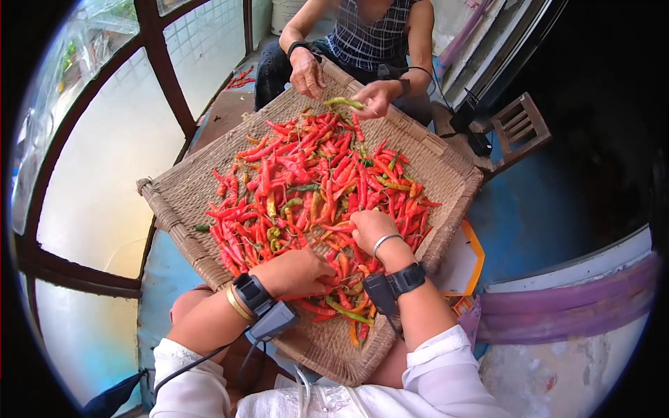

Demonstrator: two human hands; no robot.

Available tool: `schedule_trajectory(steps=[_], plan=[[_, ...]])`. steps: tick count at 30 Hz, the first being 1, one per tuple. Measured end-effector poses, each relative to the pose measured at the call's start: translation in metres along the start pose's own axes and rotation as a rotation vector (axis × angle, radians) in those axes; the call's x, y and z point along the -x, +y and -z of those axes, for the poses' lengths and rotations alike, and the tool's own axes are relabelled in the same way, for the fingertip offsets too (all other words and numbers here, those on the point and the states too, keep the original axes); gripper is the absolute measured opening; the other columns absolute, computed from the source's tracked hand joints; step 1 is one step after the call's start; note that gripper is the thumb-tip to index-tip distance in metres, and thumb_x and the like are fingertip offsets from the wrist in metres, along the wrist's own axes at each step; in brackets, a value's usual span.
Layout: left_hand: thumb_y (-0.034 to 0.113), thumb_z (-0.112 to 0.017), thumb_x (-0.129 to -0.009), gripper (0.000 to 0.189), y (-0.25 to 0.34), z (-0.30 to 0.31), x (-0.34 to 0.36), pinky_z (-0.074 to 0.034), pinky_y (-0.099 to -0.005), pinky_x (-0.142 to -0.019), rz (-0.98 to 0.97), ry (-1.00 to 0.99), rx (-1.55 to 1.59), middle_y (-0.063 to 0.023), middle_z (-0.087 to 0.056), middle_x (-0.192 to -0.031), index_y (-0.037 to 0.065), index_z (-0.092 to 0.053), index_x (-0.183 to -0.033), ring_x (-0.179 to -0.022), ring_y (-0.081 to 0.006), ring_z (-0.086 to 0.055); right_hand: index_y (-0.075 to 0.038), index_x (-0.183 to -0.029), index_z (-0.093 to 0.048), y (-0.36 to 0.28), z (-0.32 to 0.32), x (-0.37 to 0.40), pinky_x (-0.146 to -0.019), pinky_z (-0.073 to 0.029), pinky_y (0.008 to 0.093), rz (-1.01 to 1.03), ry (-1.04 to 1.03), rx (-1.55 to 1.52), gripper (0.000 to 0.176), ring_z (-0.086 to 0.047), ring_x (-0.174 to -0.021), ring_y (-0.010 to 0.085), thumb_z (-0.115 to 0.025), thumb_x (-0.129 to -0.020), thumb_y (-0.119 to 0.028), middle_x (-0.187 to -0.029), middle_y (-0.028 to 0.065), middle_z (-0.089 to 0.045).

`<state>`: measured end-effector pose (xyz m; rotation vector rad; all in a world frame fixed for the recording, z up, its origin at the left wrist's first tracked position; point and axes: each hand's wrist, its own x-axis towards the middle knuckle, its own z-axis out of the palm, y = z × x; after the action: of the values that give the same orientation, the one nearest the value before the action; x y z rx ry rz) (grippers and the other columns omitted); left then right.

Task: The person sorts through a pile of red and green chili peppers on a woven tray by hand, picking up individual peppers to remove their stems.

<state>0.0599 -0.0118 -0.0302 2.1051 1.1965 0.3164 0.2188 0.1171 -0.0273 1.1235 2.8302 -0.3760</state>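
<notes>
A heap of chili peppers (pixel 300 164), mostly red with some green, yellow and orange ones, covers the middle of a square woven tray (pixel 185 202). At the near side of the heap, my left hand (pixel 298 272) has its fingers curled down among the peppers; the fingertips are partly hidden. A little further right and forward, my right hand (pixel 374 231) is closed, with a red chili pepper (pixel 339 227) sticking out to the left from its fingers. Green and yellowish peppers (pixel 341 308) lie close to both wrists.
Across the tray sits another person (pixel 373 35), whose one hand (pixel 376 97) holds a green chili pepper (pixel 343 102); the other hand (pixel 306 73) hangs over the far edge. Framed windows (pixel 104 160) stand at left, a wooden stool (pixel 519 129) at right. Several peppers (pixel 242 78) lie beyond the tray.
</notes>
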Motion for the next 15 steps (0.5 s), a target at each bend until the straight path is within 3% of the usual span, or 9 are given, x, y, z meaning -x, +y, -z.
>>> schedule_trajectory(steps=[2, 3, 4, 7, 10, 12, 15], plan=[[0.022, -0.061, -0.072, 0.029, -0.004, -0.012, 0.000, -0.046, -0.0372, -0.076, -0.105, 0.034, -0.124, -0.0117, -0.059, -0.091, 0.008, -0.060, -0.097, -0.088, -0.0281, -0.055, -0.005, -0.082, -0.059, -0.008, -0.006, 0.000, -0.067, -0.047, 0.0395, 0.081, -0.054, -0.223, 0.015, -0.059, -0.076, 0.0309, -0.056, -0.073, -0.017, -0.076, 0.0154, -0.060], [0.023, -0.060, -0.073, 0.038, 0.002, -0.009, 0.000, -0.044, -0.0360, -0.080, -0.063, 0.006, -0.172, -0.0086, -0.057, -0.099, 0.007, -0.056, -0.106, -0.089, -0.0270, -0.052, -0.005, -0.082, -0.059, -0.012, -0.006, 0.000, -0.066, -0.047, 0.0393, 0.106, -0.048, -0.324, 0.017, -0.059, -0.073, 0.0312, -0.057, -0.073, -0.019, -0.074, 0.0154, -0.060], [0.026, -0.059, -0.074, 0.042, 0.004, -0.009, 0.001, -0.045, -0.0374, -0.079, -0.038, 0.031, -0.218, -0.0111, -0.056, -0.096, 0.008, -0.053, -0.111, -0.090, -0.0279, -0.052, -0.005, -0.082, -0.060, -0.016, -0.005, -0.002, -0.065, -0.046, 0.0390, 0.132, -0.046, -0.423, 0.018, -0.059, -0.071, 0.0315, -0.057, -0.073, -0.021, -0.073, 0.0154, -0.060], [0.030, -0.058, -0.075, 0.044, 0.008, -0.014, 0.002, -0.045, -0.0388, -0.078, 0.072, 0.125, -0.314, -0.0138, -0.054, -0.094, 0.007, -0.051, -0.112, -0.092, -0.0287, -0.052, -0.006, -0.079, -0.059, -0.015, 0.002, -0.004, -0.063, -0.045, 0.0410, 0.057, 0.046, -0.368, 0.019, -0.058, -0.070, 0.0324, -0.059, -0.073, -0.023, -0.072, 0.0150, -0.060], [0.028, -0.055, -0.077, 0.039, -0.002, -0.020, -0.001, -0.048, -0.0392, -0.068, 0.100, 0.264, -0.410, -0.0149, -0.056, -0.089, 0.004, -0.052, -0.108, -0.083, -0.0284, -0.057, -0.006, -0.078, -0.059, -0.010, -0.003, -0.007, -0.063, -0.045, 0.0428, 0.031, 0.133, -0.277, 0.018, -0.057, -0.071, 0.0333, -0.061, -0.074, -0.024, -0.073, 0.0148, -0.059], [0.024, -0.054, -0.077, 0.031, -0.001, -0.014, 0.002, -0.049, -0.0389, -0.057, 0.213, 0.117, -0.395, -0.0128, -0.058, -0.076, 0.003, -0.053, -0.100, -0.069, -0.0279, -0.060, -0.006, -0.079, -0.061, -0.010, -0.009, -0.009, -0.063, -0.044, 0.0414, 0.105, 0.265, -0.395, 0.015, -0.056, -0.071, 0.0324, -0.061, -0.074, -0.021, -0.074, 0.0133, -0.057], [0.019, -0.053, -0.075, 0.019, -0.002, -0.003, 0.006, -0.048, -0.0381, -0.052, 0.168, 0.111, -0.443, -0.0117, -0.057, -0.067, 0.004, -0.055, -0.086, -0.063, -0.0281, -0.060, -0.005, -0.079, -0.061, -0.004, -0.014, -0.018, -0.066, -0.044, 0.0378, 0.093, 0.264, -0.524, 0.012, -0.056, -0.075, 0.0301, -0.061, -0.074, -0.016, -0.077, 0.0122, -0.055]])
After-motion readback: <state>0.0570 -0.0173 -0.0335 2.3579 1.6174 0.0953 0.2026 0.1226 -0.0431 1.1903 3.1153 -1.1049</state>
